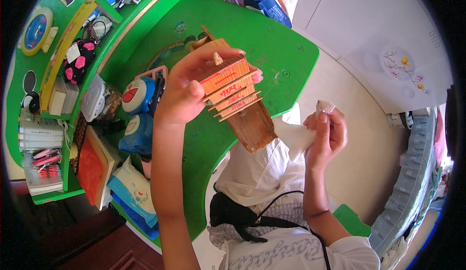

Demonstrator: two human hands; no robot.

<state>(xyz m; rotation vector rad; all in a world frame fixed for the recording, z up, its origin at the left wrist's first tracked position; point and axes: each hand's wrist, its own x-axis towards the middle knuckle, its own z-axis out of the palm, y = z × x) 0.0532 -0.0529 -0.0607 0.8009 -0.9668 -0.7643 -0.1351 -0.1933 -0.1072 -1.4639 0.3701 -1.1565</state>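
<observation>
My left hand (175,95) is wrapped round a small wooden model house (251,124) and holds it tilted above the green desk (272,51). The model has stacked slatted tiers with red markings and a plain brown wooden panel at its lower end. Part of its far side is hidden by my fingers. To the right, my right hand (329,136) pinches a crumpled white wipe (294,135). One end of the wipe pokes up above the fingertips, while the rest hangs toward the model's lower end. Whether the wipe touches the wood I cannot tell.
Two blue cartoon figures (137,133) stand on the desk's left side, near a wipes packet (133,190) and a red-covered book (92,165). A green shelf (99,83) holds books and small items. A blue basket (272,8) lies beyond the desk's far edge.
</observation>
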